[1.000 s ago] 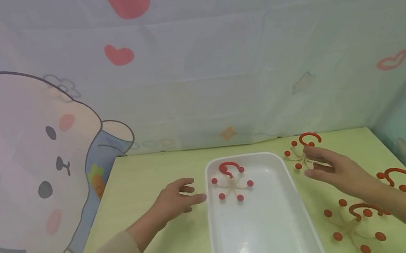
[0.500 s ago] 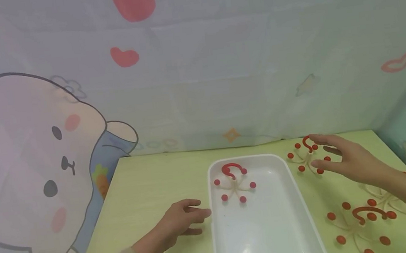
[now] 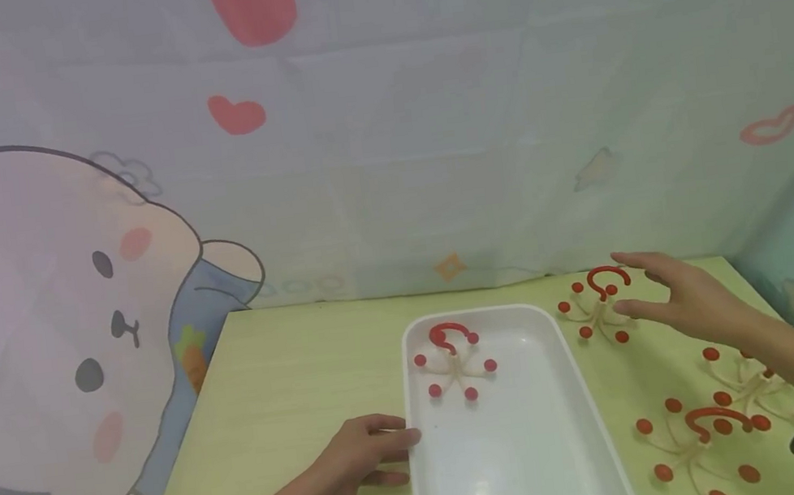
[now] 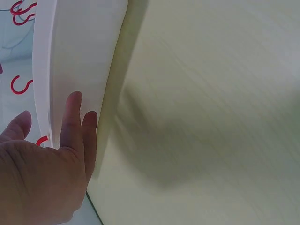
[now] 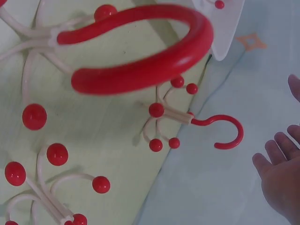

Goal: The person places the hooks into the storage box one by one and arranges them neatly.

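A white tray (image 3: 522, 445) lies in the middle of the table, with a hanger (image 3: 456, 365) near its far end. That hanger has a red hook and several pale arms tipped with red balls. My left hand (image 3: 348, 464) is at the tray's left rim, thumb over the edge and fingers extended along the outer wall (image 4: 86, 42). To the right of the tray's far end stands a matching hanger (image 3: 603, 304). Just right of it, my right hand (image 3: 697, 301) is spread with nothing in it; the right wrist view shows this hand (image 5: 281, 185) apart from the hanger (image 5: 177, 115).
Two more such hangers stand at the right, one at the front (image 3: 697, 446) and one (image 3: 754, 382) partly behind the right forearm. A cloth backdrop (image 3: 391, 199) with printed hearts and an animal rises behind the light green table (image 3: 294, 373).
My left hand has come toward me along the tray's left side, reaching its rim. My right hand has drawn back to the right, off the far hanger it overlapped earlier.
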Motion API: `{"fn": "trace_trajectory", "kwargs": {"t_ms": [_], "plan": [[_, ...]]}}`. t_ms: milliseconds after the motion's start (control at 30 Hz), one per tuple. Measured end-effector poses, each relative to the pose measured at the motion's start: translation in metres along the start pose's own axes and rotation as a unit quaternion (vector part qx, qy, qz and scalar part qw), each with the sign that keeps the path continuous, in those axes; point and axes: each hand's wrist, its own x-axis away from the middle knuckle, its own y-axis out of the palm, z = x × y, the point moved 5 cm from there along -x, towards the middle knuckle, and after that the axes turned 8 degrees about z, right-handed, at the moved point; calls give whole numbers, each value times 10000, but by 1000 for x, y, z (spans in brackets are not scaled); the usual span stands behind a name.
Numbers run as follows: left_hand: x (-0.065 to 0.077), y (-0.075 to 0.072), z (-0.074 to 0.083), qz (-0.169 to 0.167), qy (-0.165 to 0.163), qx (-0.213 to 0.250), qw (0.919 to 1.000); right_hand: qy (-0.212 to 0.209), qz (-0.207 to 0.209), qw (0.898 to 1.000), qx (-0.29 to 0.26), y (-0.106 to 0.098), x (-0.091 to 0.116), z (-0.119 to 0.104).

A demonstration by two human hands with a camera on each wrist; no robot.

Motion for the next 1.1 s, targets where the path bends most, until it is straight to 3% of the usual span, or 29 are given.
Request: {"fn": "trace_trajectory", "kwargs": {"t_ms": [567,1100], "plan": [[3,7,-8,-19,31,107,9999,124,-138,9992,347,2,-28,25],[2,7,-9,62,25,126,9999,362,-190,9986,339,10,-46,43]]}}
